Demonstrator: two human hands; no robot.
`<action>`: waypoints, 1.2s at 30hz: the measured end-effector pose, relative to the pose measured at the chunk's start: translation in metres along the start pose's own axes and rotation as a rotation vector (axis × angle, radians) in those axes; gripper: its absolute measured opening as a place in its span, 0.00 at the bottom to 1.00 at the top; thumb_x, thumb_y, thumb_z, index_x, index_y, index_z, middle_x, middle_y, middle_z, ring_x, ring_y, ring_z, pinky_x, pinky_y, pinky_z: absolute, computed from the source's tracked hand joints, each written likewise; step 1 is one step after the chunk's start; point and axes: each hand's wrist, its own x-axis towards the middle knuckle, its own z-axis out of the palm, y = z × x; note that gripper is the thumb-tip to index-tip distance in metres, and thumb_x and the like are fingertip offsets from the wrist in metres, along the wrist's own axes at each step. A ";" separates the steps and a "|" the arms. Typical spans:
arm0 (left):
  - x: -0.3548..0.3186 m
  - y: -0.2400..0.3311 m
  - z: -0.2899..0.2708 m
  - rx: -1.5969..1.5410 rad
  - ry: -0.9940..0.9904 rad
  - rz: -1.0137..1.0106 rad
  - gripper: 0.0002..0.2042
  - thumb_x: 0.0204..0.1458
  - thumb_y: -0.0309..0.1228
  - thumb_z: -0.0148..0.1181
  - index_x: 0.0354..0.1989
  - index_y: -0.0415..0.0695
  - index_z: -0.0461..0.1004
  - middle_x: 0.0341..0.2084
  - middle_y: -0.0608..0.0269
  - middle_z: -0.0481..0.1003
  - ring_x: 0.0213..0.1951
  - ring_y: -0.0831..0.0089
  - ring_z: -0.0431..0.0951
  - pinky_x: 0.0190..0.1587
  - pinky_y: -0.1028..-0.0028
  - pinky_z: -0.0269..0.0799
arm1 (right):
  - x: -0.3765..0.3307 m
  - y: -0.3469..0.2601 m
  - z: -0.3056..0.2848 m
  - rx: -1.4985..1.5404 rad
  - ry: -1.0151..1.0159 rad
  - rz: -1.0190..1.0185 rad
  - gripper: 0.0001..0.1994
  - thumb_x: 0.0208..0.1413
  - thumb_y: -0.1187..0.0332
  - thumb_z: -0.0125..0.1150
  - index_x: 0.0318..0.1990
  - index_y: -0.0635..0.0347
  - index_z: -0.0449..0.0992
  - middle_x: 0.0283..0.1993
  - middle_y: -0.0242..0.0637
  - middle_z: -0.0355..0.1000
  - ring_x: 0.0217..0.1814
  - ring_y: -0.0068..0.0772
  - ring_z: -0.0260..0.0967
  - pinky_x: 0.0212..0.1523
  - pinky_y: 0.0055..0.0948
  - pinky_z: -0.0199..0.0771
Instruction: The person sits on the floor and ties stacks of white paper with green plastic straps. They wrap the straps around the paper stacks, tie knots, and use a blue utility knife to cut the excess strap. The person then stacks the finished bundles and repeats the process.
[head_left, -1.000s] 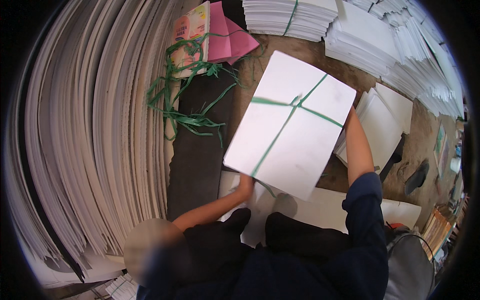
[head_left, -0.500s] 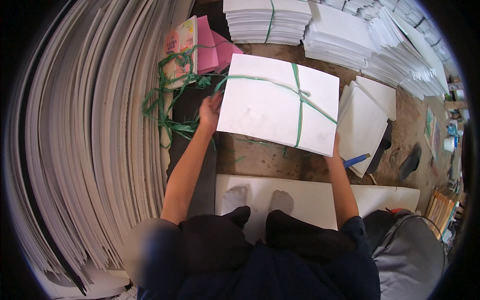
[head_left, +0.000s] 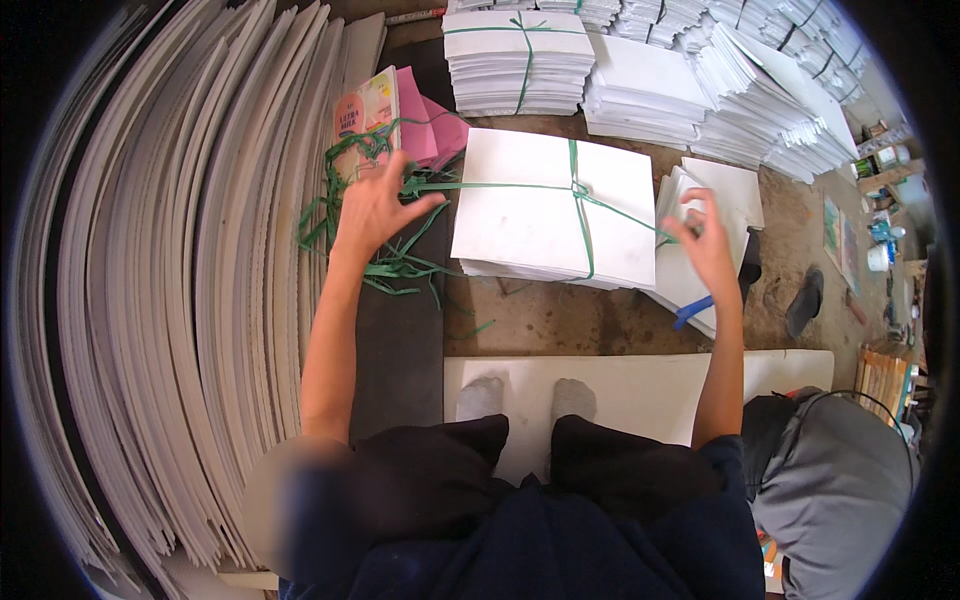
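A stack of white sheets (head_left: 520,225) lies on the floor in front of me, crossed by green plastic twine (head_left: 577,215) with a knot on top. My left hand (head_left: 372,210) is open to the left of the stack, thumb and fingers spread, over a tangle of green twine (head_left: 395,270). Beyond the stack's right edge, my right hand (head_left: 705,245) has its fingers bent and apart. It is close to the twine running off that edge; whether it touches the twine is unclear. Below it, a blue-handled tool (head_left: 692,312) rests on loose white sheets (head_left: 690,275).
Tall sheets (head_left: 215,250) stand on edge along my left. A tied paper stack (head_left: 515,70) and untied stacks (head_left: 645,90) stand at the back. Pink sheets (head_left: 430,130) and a printed carton piece (head_left: 365,125) lie far left. A dark slipper (head_left: 803,302) lies at right.
Both hands have let go of the stack, which now rests on the floor. My left hand has moved up and left, my right hand up and slightly right.
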 end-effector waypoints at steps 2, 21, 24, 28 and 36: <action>-0.003 0.001 0.000 0.164 -0.115 0.035 0.26 0.36 0.48 0.64 0.38 0.45 0.64 0.21 0.58 0.71 0.23 0.59 0.72 0.28 0.67 0.69 | -0.013 -0.037 0.010 -0.300 -0.214 0.042 0.19 0.48 0.53 0.58 0.38 0.57 0.65 0.29 0.34 0.62 0.29 0.31 0.64 0.31 0.28 0.64; -0.008 -0.019 0.039 -1.398 -0.084 -0.543 0.14 0.57 0.37 0.43 0.31 0.38 0.68 0.28 0.66 0.72 0.31 0.74 0.70 0.38 0.75 0.64 | -0.007 -0.061 0.127 0.102 -0.466 0.010 0.11 0.55 0.67 0.50 0.25 0.62 0.62 0.20 0.33 0.70 0.18 0.18 0.55 0.21 0.22 0.59; -0.011 -0.008 0.048 -1.747 -0.146 -0.410 0.15 0.58 0.38 0.40 0.39 0.39 0.69 0.35 0.65 0.71 0.39 0.75 0.69 0.46 0.75 0.62 | -0.006 -0.064 0.133 0.213 -0.519 0.128 0.10 0.55 0.68 0.50 0.25 0.62 0.62 0.23 0.34 0.72 0.17 0.17 0.55 0.19 0.20 0.57; -0.019 0.011 0.074 -1.204 -0.044 -0.403 0.21 0.59 0.41 0.35 0.52 0.39 0.65 0.45 0.60 0.68 0.48 0.74 0.64 0.54 0.76 0.54 | -0.014 -0.063 0.132 0.286 -0.481 0.118 0.08 0.54 0.68 0.51 0.27 0.62 0.63 0.22 0.34 0.73 0.15 0.19 0.57 0.19 0.22 0.59; -0.035 0.059 0.096 -1.233 0.101 -0.500 0.20 0.60 0.39 0.33 0.53 0.39 0.62 0.36 0.66 0.65 0.41 0.76 0.62 0.50 0.78 0.55 | -0.027 -0.067 0.136 0.339 -0.386 0.076 0.08 0.54 0.69 0.51 0.28 0.63 0.63 0.22 0.35 0.72 0.14 0.20 0.58 0.18 0.21 0.59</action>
